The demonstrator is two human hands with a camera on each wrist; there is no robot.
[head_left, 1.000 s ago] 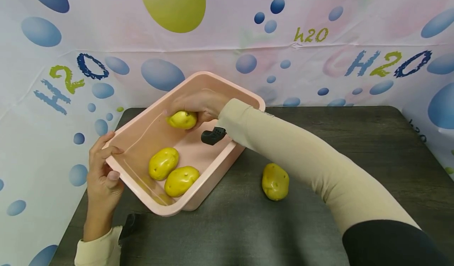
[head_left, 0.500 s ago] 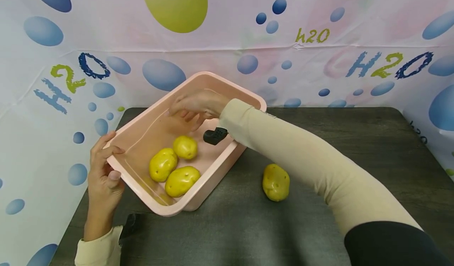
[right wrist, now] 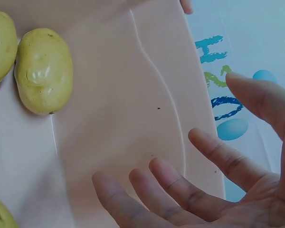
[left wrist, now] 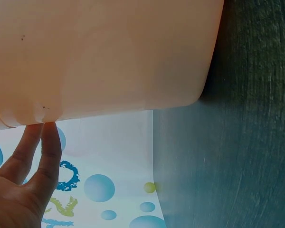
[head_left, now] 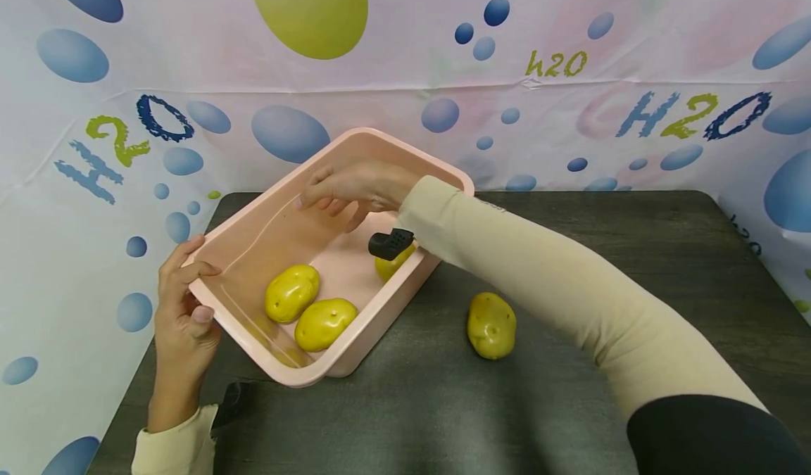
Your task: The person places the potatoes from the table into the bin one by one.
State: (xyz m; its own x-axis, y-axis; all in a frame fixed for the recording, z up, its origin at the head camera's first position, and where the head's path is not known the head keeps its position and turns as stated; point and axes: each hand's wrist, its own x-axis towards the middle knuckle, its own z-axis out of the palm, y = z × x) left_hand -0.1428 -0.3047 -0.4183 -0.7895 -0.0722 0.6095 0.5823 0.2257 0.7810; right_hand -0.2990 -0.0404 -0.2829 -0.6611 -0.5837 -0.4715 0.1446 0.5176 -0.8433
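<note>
Four yellow potatoes [head_left: 292,293] were in view, three of them inside the one pink tub [head_left: 345,267] and one on the single dark table [head_left: 405,419]. Two hands were there, one left hand [head_left: 186,306] and one right hand [head_left: 355,183], along with two cream sleeves [head_left: 507,250], one per arm, and two black devices [head_left: 389,244], one by each wrist. One printed backdrop [head_left: 405,53] carried one large green oval [head_left: 308,10] and three readable H2O letterings [head_left: 693,115], plus a fourth, partly legible one at the right.
</note>
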